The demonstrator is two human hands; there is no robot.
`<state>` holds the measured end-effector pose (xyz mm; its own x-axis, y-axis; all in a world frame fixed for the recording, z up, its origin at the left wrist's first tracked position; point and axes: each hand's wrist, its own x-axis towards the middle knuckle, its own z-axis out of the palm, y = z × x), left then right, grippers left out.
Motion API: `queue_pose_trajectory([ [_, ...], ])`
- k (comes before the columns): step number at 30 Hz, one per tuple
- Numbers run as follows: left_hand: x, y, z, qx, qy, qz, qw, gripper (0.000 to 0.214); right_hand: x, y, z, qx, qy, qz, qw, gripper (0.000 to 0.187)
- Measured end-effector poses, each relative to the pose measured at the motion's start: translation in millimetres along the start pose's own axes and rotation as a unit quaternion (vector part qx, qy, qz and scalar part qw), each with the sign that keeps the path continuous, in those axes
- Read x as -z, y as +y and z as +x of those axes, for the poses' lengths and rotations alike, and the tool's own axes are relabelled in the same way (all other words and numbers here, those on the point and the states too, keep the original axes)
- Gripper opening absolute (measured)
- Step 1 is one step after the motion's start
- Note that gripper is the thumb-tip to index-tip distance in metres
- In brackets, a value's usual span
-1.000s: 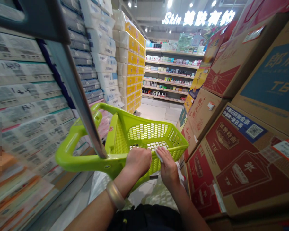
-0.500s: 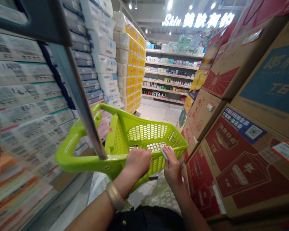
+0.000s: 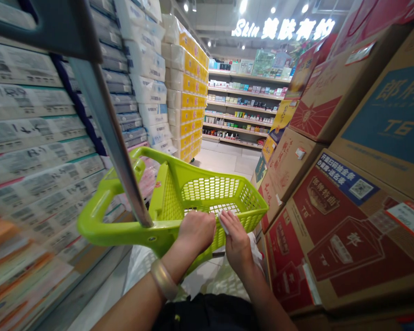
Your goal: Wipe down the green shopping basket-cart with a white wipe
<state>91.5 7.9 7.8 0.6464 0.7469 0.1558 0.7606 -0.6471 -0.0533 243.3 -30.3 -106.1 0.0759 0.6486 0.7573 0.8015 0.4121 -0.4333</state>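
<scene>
A lime-green plastic shopping basket (image 3: 207, 188) with a pull handle stands tilted in front of me in a shop aisle. My left hand (image 3: 197, 230), a pale bangle on its wrist, is curled round the basket's near rim. My right hand (image 3: 236, 240) presses a small white cloth or wipe (image 3: 223, 224) against the same rim, just right of the left hand, fingers closed over it. The basket's inside looks bare where it shows.
Stacked tissue packs (image 3: 148, 69) and yellow packs (image 3: 191, 92) line the left side. Red and brown cardboard boxes (image 3: 334, 220) are piled close on the right. A grey metal post (image 3: 106, 124) slants across the left foreground. Shelves of goods (image 3: 243, 110) stand at the aisle's end.
My right hand with the white cloth slid right along the rim, then back left beside the left hand. The left hand and basket barely moved.
</scene>
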Motion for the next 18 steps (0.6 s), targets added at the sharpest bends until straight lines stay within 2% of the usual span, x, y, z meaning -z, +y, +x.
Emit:
queue_pose_trajectory([
  [2, -0.3, -0.7, 0.1, -0.004, 0.004, -0.003, 1.000, 0.030, 1.1, 0.9, 0.3, 0.010, -0.009, -0.001, 1.000, 0.055],
  [7, -0.4, -3.2, 2.0, -0.011, 0.002, -0.006, 1.000, 0.031, 5.1, 11.0, 1.7, -0.052, 0.047, -0.040, 0.997, 0.051],
  [11, -2.9, -6.7, 4.3, -0.015, 0.010, -0.001, 1.000, 0.029, 0.2, 3.8, 1.9, 0.010, -0.002, -0.003, 1.000, 0.055],
  [13, -4.6, -8.8, 5.1, -0.019, 0.018, -0.002, 1.000, 0.029, -0.3, 4.4, 2.7, 0.017, -0.008, 0.003, 1.000, 0.055],
  [18, -6.2, -12.5, 6.9, -0.025, 0.022, 0.004, 0.999, 0.030, 4.0, 11.7, 4.1, -0.046, 0.045, -0.031, 0.997, 0.049],
])
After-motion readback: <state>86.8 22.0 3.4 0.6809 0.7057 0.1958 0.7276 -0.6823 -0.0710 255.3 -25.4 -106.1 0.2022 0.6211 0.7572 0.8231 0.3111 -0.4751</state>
